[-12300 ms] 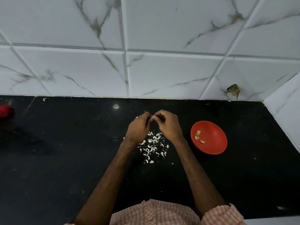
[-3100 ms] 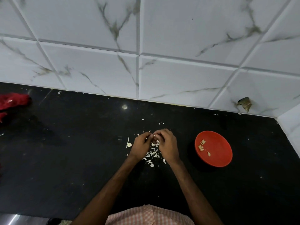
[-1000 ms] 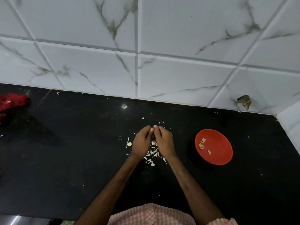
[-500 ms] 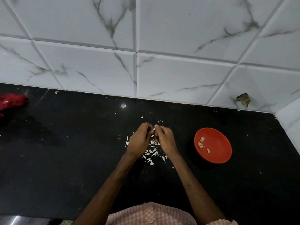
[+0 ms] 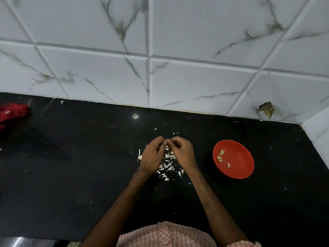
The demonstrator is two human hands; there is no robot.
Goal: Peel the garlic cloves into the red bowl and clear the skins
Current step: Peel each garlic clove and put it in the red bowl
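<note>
Curled fingertips of my left hand (image 5: 152,156) and right hand (image 5: 183,152) meet; cannot tell if they pinch anything | skins (image 5: 167,166) partly under my hands | red cloth (image 5: 12,111) cut off

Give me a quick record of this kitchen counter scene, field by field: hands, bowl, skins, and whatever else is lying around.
Left hand: fingers curled, tips meeting the other hand's; likely pinching a clove hidden by the fingers
Right hand: fingers curled, same pinch
Red bowl: on the black counter, right of the hands; a few peeled cloves inside
Skins: scattered on the counter under and between the hands
Red cloth: far left of the counter
Wall: white marbled tiles
</note>
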